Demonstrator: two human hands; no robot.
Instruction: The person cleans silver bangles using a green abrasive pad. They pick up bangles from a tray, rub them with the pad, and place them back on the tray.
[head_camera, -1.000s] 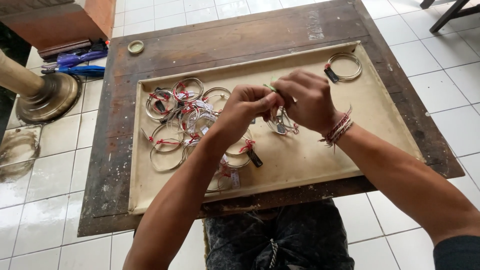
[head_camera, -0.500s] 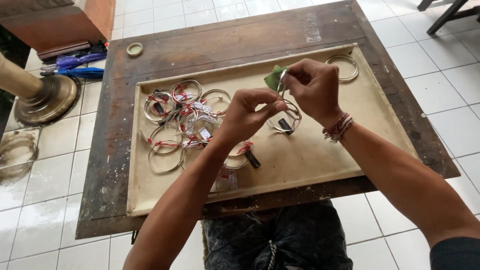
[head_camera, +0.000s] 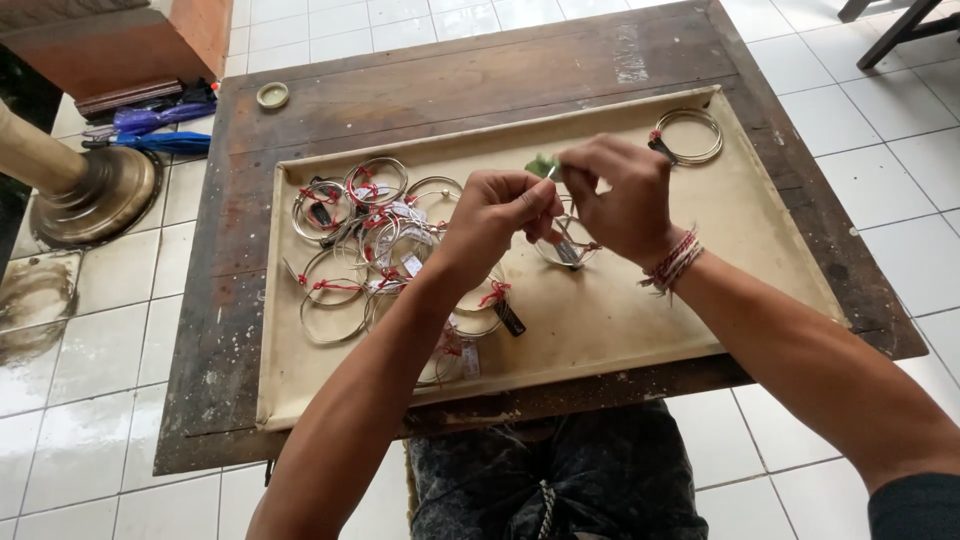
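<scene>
My left hand (head_camera: 498, 212) and my right hand (head_camera: 622, 196) meet above a beige tray (head_camera: 760, 250) on a dark wooden table (head_camera: 440, 95). Both pinch a set of thin silver bangles (head_camera: 567, 246) that hangs between them, with a small green tag (head_camera: 541, 165) at my right fingertips. A pile of several silver bangle sets tied with red thread (head_camera: 370, 235) lies on the tray's left half. One separate bangle set (head_camera: 688, 136) rests at the tray's far right corner. Red and white string bracelets circle my right wrist.
A small round lid (head_camera: 272, 95) sits on the table's far left. On the tiled floor to the left stand a brass base with a wooden post (head_camera: 80, 190), blue and purple tools (head_camera: 160, 130) and a reddish wooden box (head_camera: 130, 45).
My hands lifted the bangle set off the tray and brought it up between them; the green tag now shows at my right fingertips.
</scene>
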